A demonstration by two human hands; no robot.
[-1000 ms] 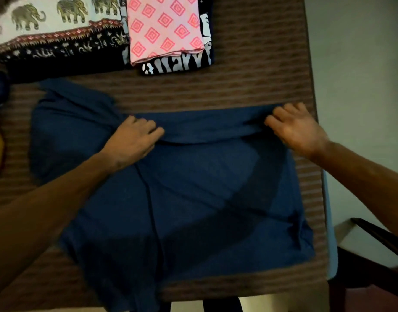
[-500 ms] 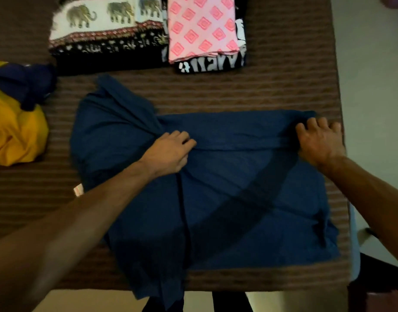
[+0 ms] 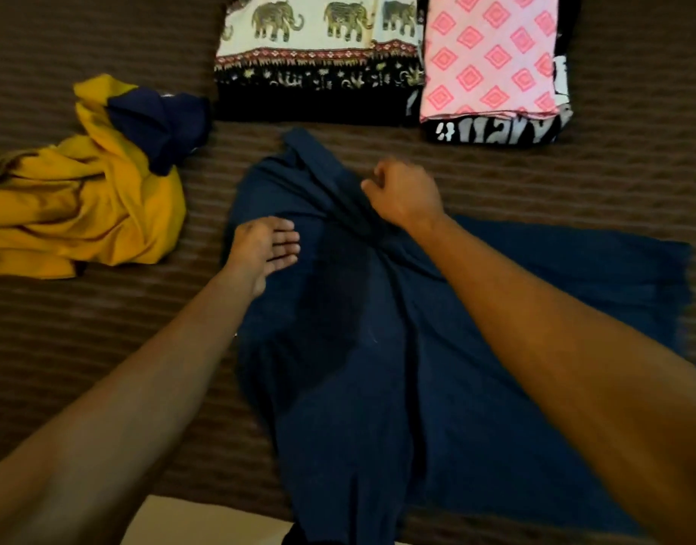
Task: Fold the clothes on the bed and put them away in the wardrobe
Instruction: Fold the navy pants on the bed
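Note:
A dark blue garment [image 3: 476, 348] lies spread across the brown striped bed cover [image 3: 598, 182], its near end hanging over the bed's front edge. My left hand [image 3: 263, 245] rests flat on the garment's left part, fingers straight and pointing right. My right hand [image 3: 405, 190] is further back at the garment's bunched upper middle, fingers curled round a fold of the blue fabric. Both forearms reach in from the bottom and cover parts of the cloth.
At the back lie folded clothes: an elephant-print piece [image 3: 318, 53] and a pink diamond-print piece [image 3: 491, 57] on a black-and-white one [image 3: 495, 131]. A crumpled yellow garment [image 3: 82, 206] with a navy piece [image 3: 161, 120] lies at the left. Pale floor [image 3: 204, 521] shows below the bed edge.
My right hand left the garment's right edge and came to its upper middle, now curled on the fabric. My left hand slid left and flattened. The view shifted left.

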